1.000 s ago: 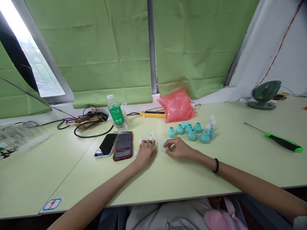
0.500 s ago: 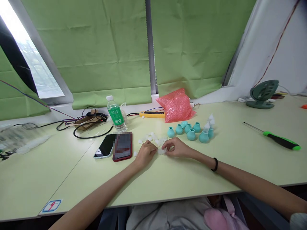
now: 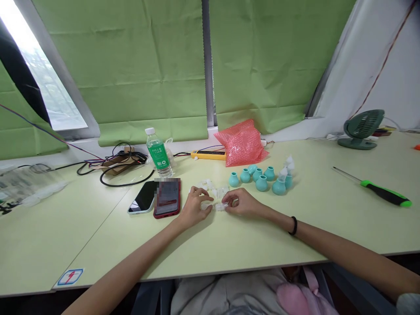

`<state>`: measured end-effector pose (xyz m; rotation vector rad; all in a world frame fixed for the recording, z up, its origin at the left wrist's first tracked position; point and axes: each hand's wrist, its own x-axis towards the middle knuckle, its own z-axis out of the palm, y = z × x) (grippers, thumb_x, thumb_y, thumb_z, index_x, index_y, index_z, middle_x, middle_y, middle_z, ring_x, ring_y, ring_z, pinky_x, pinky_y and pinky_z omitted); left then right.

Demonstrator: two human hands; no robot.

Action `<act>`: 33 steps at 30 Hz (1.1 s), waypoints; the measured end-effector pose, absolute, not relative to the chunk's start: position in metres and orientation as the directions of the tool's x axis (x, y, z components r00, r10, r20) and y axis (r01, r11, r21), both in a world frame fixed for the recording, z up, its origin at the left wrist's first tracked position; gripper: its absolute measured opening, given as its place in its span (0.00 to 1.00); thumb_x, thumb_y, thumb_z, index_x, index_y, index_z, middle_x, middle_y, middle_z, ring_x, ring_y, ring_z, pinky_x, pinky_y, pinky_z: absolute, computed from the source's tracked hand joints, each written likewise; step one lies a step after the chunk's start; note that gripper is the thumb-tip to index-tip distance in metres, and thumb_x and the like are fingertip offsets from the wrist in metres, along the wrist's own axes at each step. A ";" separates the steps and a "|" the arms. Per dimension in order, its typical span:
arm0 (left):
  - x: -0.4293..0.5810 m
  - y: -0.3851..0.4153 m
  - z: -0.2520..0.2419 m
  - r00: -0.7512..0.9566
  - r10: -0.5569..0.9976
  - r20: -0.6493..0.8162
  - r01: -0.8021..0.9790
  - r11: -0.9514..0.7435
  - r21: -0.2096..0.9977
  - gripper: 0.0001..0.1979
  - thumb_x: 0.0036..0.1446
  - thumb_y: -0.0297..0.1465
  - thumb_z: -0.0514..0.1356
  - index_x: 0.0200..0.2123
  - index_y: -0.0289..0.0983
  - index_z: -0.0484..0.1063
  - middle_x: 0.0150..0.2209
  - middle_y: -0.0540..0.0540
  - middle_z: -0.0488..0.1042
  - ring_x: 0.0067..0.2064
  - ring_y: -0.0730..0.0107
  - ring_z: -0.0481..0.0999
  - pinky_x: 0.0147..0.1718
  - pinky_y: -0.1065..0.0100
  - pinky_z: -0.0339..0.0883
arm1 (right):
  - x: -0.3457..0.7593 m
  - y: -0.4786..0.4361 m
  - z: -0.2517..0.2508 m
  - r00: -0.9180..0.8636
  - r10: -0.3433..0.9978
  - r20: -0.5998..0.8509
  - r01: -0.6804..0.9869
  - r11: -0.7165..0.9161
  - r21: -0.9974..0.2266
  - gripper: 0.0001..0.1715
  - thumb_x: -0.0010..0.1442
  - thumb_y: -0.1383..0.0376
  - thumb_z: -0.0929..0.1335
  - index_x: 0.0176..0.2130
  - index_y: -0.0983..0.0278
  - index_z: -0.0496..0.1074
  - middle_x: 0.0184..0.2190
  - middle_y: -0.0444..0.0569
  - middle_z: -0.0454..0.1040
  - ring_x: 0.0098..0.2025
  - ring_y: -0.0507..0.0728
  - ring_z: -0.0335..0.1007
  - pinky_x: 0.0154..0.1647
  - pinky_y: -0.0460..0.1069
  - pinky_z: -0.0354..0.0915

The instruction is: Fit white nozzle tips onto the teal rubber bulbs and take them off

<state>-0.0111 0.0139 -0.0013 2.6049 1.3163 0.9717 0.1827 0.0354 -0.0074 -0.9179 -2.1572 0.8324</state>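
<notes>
My left hand (image 3: 194,206) and my right hand (image 3: 241,203) rest on the pale green table (image 3: 229,245), fingertips facing each other. Each pinches a small clear plastic piece: the left one (image 3: 206,204), the right one (image 3: 220,206), held close together. Just behind them lies a loose heap of similar clear pieces (image 3: 212,189). Further right stand several teal bulbs (image 3: 259,177), some fitted with clear tips (image 3: 288,162). A black band circles my right wrist.
Two phones (image 3: 157,197) lie left of my hands. A water bottle (image 3: 157,153), tangled cables (image 3: 114,164), a yellow power strip (image 3: 208,155) and a pink bubble-wrap bag (image 3: 244,142) line the back. A green-handled screwdriver (image 3: 382,193) and a small fan (image 3: 362,129) are at the right.
Both hands drew back from the heap of clear pieces toward me, each lifting a piece, and brought the two pieces together between the fingertips.
</notes>
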 end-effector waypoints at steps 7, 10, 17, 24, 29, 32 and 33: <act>-0.011 0.013 -0.006 0.486 0.759 0.433 0.771 -0.606 0.197 0.07 0.50 0.32 0.53 0.30 0.41 0.71 0.36 0.45 0.64 0.40 0.62 0.58 0.37 0.59 0.57 | 0.184 0.037 -0.008 -0.552 0.773 0.314 0.367 0.563 -0.741 0.10 0.41 0.71 0.64 0.29 0.68 0.69 0.24 0.47 0.70 0.24 0.49 0.64 0.23 0.43 0.62; -0.010 0.013 -0.005 0.493 0.725 0.480 0.752 -0.633 0.183 0.08 0.51 0.33 0.52 0.31 0.39 0.70 0.34 0.45 0.66 0.40 0.63 0.59 0.36 0.61 0.57 | 0.183 0.036 -0.009 -0.547 0.774 0.321 0.361 0.563 -0.743 0.10 0.41 0.71 0.64 0.29 0.67 0.70 0.25 0.47 0.70 0.24 0.49 0.63 0.23 0.43 0.62; -0.008 0.012 -0.009 0.543 0.623 0.563 0.609 -0.754 0.248 0.11 0.53 0.35 0.50 0.33 0.37 0.70 0.26 0.46 0.69 0.32 0.69 0.63 0.31 0.68 0.60 | 0.181 0.036 -0.010 -0.554 0.774 0.305 0.293 0.524 -0.799 0.12 0.42 0.71 0.64 0.31 0.68 0.70 0.29 0.48 0.70 0.28 0.50 0.64 0.27 0.44 0.64; -0.008 0.011 -0.010 0.542 0.602 0.586 0.563 -0.778 0.278 0.11 0.52 0.34 0.51 0.34 0.36 0.70 0.25 0.46 0.69 0.31 0.70 0.63 0.31 0.68 0.60 | 0.180 0.036 -0.010 -0.553 0.776 0.302 0.261 0.506 -0.822 0.12 0.42 0.70 0.65 0.32 0.69 0.70 0.28 0.48 0.70 0.28 0.51 0.64 0.29 0.45 0.64; -0.007 0.010 -0.009 0.534 0.600 0.595 0.558 -0.779 0.285 0.11 0.53 0.33 0.51 0.35 0.36 0.70 0.24 0.46 0.69 0.30 0.71 0.63 0.29 0.69 0.60 | 0.180 0.035 -0.010 -0.553 0.777 0.301 0.254 0.501 -0.827 0.12 0.42 0.69 0.66 0.32 0.69 0.70 0.27 0.48 0.71 0.28 0.51 0.64 0.29 0.45 0.64; -0.007 0.010 -0.009 0.529 0.592 0.607 0.553 -0.784 0.283 0.11 0.53 0.33 0.51 0.35 0.35 0.70 0.23 0.46 0.69 0.29 0.71 0.63 0.29 0.69 0.60 | 0.180 0.036 -0.012 -0.556 0.776 0.297 0.246 0.495 -0.833 0.13 0.42 0.68 0.66 0.32 0.69 0.70 0.27 0.49 0.71 0.28 0.51 0.65 0.30 0.46 0.64; -0.007 0.010 -0.009 0.529 0.587 0.613 0.549 -0.788 0.280 0.11 0.53 0.33 0.51 0.35 0.35 0.70 0.23 0.46 0.69 0.29 0.71 0.63 0.28 0.69 0.60 | 0.180 0.036 -0.012 -0.558 0.776 0.295 0.242 0.492 -0.836 0.13 0.42 0.68 0.66 0.32 0.69 0.70 0.28 0.49 0.71 0.28 0.51 0.65 0.30 0.46 0.64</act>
